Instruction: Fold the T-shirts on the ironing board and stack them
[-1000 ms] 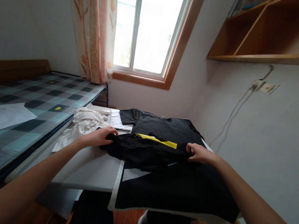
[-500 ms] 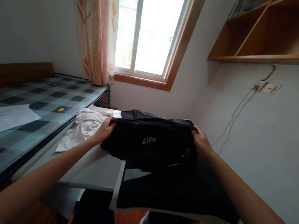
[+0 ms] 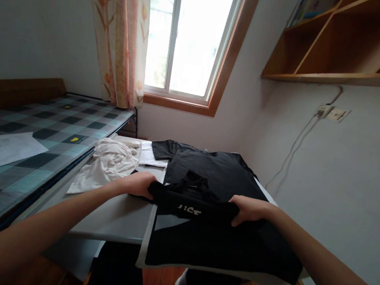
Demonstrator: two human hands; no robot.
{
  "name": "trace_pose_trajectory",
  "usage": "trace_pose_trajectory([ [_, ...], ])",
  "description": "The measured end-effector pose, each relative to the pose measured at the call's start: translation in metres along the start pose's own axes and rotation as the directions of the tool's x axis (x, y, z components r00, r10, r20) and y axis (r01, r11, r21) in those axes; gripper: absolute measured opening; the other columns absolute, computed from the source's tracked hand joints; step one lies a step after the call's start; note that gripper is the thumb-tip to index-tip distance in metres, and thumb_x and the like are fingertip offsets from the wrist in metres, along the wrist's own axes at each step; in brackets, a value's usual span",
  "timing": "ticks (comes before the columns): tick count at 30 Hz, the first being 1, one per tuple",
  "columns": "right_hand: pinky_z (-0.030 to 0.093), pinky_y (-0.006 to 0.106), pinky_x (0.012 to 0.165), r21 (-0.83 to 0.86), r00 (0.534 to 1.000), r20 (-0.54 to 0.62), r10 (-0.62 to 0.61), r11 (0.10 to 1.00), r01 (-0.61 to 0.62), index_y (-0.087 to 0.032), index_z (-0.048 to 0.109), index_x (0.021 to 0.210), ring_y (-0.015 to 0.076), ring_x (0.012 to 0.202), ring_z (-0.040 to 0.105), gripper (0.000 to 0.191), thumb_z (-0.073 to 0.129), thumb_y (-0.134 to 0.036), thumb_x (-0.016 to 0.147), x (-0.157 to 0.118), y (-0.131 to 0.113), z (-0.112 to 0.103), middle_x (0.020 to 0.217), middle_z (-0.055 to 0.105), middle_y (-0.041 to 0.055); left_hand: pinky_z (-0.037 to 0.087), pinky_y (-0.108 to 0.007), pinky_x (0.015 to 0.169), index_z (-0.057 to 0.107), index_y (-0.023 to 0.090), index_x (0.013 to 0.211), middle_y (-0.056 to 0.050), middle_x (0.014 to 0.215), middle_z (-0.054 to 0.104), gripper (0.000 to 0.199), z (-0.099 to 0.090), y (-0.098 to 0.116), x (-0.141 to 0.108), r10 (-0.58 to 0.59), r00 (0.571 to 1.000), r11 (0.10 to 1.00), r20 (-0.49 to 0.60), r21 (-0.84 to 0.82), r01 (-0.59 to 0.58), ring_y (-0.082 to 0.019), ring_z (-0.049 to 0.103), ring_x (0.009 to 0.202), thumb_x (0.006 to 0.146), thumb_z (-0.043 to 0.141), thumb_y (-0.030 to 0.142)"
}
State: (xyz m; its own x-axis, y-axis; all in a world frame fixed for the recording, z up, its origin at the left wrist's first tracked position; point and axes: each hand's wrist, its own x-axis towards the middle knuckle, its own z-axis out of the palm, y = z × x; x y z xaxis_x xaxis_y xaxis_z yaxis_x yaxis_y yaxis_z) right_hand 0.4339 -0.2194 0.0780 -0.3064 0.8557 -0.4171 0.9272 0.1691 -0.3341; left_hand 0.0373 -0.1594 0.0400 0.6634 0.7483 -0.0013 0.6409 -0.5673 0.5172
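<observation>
A black garment with pale lettering is bunched lengthwise between my two hands. My left hand grips its left end, and my right hand pinches its right end. Beneath and behind it, a larger black shirt lies spread on the table, a short sleeve at its back left. Dark cloth with a pale edge reaches the table's front. Crumpled white cloth rests to the left, beside a flat white piece.
The pale table stands before me. A bed with a checked mattress holds white papers at left. Ahead are a curtain and a window. A wooden shelf hangs above a socket at right.
Both hands have come lower and nearer, bringing the lettered garment down and folding it narrower. More of the black shirt behind it now shows.
</observation>
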Motion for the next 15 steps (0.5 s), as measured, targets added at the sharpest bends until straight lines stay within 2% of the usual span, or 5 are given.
trace_pose_trajectory([
  [4,0.051,0.034,0.075,0.157,0.937,-0.341,-0.077,0.978,0.138,-0.018,0.071,0.080,0.0247,0.081,0.063,0.034,0.064,-0.051,0.073,0.006,-0.007,-0.008,0.085,0.070,0.0065,0.045,-0.028,0.067,0.068,0.021,0.064,-0.004,0.078,0.066,0.009,-0.011,-0.006,0.014,-0.001,0.952,0.999,-0.306,-0.033,-0.010,-0.020,0.061,0.071,0.066,0.059,0.025],
  [8,0.054,0.036,0.078,0.438,0.828,-0.557,0.062,0.869,0.230,-0.019,0.070,0.096,0.0268,0.091,0.063,0.046,0.051,-0.059,0.083,0.006,-0.015,-0.016,0.090,0.070,0.0082,0.049,-0.031,0.070,0.065,0.018,0.069,-0.001,0.072,0.065,0.011,-0.026,-0.002,0.028,-0.085,0.846,0.943,-0.526,-0.317,-0.103,-0.021,0.060,0.075,0.063,0.056,0.022],
  [10,0.055,0.035,0.079,0.540,0.841,-0.530,0.108,0.808,0.236,-0.020,0.068,0.104,0.0274,0.095,0.063,0.048,0.052,-0.060,0.082,0.002,-0.019,-0.019,0.095,0.071,0.0096,0.051,-0.031,0.068,0.064,0.017,0.074,0.000,0.068,0.064,0.013,-0.029,0.003,0.035,-0.185,0.784,0.854,-0.592,-0.491,-0.170,-0.020,0.060,0.073,0.066,0.057,0.025],
  [12,0.056,0.034,0.077,0.582,0.901,-0.422,0.101,0.792,0.183,-0.020,0.067,0.107,0.0277,0.095,0.064,0.051,0.057,-0.061,0.078,-0.006,-0.023,-0.022,0.100,0.070,0.0106,0.052,-0.032,0.067,0.064,0.016,0.082,-0.001,0.068,0.065,0.019,-0.030,0.009,0.040,-0.277,0.747,0.730,-0.605,-0.638,-0.246,-0.019,0.061,0.070,0.069,0.060,0.029],
  [15,0.055,0.031,0.073,0.476,0.993,-0.117,0.027,0.879,0.032,-0.018,0.068,0.103,0.0271,0.092,0.065,0.057,0.077,-0.055,0.060,-0.020,-0.024,-0.028,0.100,0.071,0.0090,0.054,-0.031,0.064,0.065,0.015,0.088,-0.002,0.068,0.066,0.026,-0.034,0.014,0.041,-0.312,0.785,0.663,-0.535,-0.715,-0.223,-0.018,0.063,0.067,0.071,0.064,0.035],
])
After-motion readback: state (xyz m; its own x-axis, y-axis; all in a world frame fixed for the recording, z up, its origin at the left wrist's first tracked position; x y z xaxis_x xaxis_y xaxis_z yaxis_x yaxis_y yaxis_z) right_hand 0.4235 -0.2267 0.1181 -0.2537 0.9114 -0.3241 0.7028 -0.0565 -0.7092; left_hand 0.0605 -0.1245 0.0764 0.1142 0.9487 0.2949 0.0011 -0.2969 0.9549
